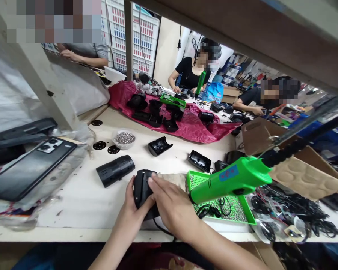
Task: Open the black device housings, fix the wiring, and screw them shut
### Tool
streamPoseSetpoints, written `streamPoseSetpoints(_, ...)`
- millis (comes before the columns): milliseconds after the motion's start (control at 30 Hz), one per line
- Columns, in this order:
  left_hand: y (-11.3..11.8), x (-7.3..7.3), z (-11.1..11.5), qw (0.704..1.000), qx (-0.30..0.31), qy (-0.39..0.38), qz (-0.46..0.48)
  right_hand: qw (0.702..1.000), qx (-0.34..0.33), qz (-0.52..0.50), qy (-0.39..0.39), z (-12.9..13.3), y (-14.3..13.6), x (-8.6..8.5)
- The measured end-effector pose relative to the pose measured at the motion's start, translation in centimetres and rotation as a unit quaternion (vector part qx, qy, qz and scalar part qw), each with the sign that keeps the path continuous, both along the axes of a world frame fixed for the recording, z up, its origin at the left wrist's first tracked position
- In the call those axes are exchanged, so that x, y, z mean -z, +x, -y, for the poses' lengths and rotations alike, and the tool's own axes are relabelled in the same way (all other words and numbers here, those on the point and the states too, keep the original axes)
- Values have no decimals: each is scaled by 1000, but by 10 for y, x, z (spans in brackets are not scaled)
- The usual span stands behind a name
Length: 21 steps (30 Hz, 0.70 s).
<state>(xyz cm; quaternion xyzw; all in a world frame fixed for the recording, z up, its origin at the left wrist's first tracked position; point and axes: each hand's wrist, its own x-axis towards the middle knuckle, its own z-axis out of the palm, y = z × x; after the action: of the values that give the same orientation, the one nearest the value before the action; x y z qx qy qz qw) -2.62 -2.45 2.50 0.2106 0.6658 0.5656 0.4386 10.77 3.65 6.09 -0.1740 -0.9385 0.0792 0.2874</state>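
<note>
Both hands are on a black plastic device (pixel 141 186) near the table's front edge. My left hand (pixel 132 210) wraps round its left side, thumb across the front. My right hand (pixel 171 204) presses its fingers against the top and right side. A black cable runs out below the device. Left of it lies a black cylindrical housing (pixel 115 170). Farther back are a curved black shell (pixel 159 146) and another black part (pixel 199 160). A green electric screwdriver (pixel 231 180) hangs at the right above a green tray (pixel 249 213) of small screws.
A phone (pixel 30 168) lies on plastic bags at the left. A clear bowl of small metal parts (pixel 124 138) and black discs (pixel 99 145) stand behind. Pink plastic (pixel 197 131) holds black parts. Cardboard boxes (pixel 307 176) and wires are at the right. Several people sit beyond; a shelf beam crosses above.
</note>
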Motion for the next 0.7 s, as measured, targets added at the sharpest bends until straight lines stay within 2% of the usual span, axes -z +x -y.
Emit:
streamPoseSetpoints(67, -4, -3, 3, 998, -7, 8, 56, 987, 36, -148, 54, 11, 19, -6)
streamPoseSetpoints(100, -7, -5, 6, 996, -9, 7, 91, 957, 90, -261, 89, 13, 29, -10)
streamPoseSetpoints(167, -10, -8, 9, 988, -11, 6, 154, 911, 160, -371, 84, 5, 45, -16)
streamPoseSetpoints(200, -10, -10, 10, 985, -13, 11, 171, 897, 188, -398, 42, -4, 49, -19)
streamPoseSetpoints(267, -9, -13, 9, 982, -26, 38, 182, 895, 202, -371, -141, -27, 48, -22)
streamPoseSetpoints(333, -3, -15, 4, 982, -33, 58, 179, 883, 182, -312, -300, -48, 39, -26)
streamPoseSetpoints(367, 0, -16, 2, 982, -29, 56, 176, 874, 173, -309, -333, -55, 33, -29)
streamPoseSetpoints(467, 8, -14, -5, 987, -11, 18, 162, 841, 119, -408, -334, -58, 13, -41)
streamPoseSetpoints(567, 13, -8, -9, 990, -16, 5, 143, 795, 28, -518, -315, -39, -7, -53)
streamPoseSetpoints(633, 14, -4, -11, 993, -19, 21, 116, 773, -24, -544, -325, -26, -19, -57)
streamPoseSetpoints(700, 13, -2, -12, 995, -21, 31, 89, 769, -59, -538, -341, -18, -29, -55)
